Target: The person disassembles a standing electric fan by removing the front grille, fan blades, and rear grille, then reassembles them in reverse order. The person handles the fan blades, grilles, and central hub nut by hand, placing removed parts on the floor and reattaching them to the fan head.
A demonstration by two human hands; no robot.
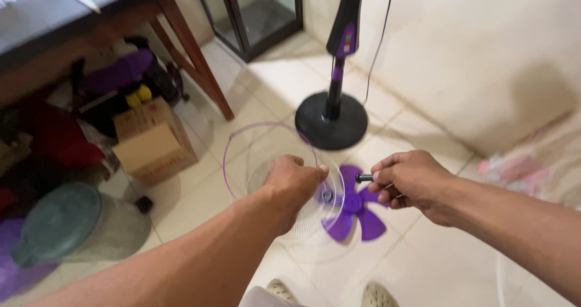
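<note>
My left hand (293,184) grips the rim of a round wire fan guard (245,161) with a purple edge, held tilted above the floor. My right hand (408,180) pinches a small dark knob or screw piece (364,177) between thumb and fingers, just right of the guard. A purple fan blade (354,213) lies on the white tiled floor below both hands. The fan's black and purple stand (334,77) rises from a round black base (331,125) beyond them.
A cardboard box (151,143) and a heap of bags sit under a dark wooden table (193,52) at left. A clear jar with a green lid (66,225) lies near the left. A glass cabinet (254,16) stands behind. My feet show at the bottom edge.
</note>
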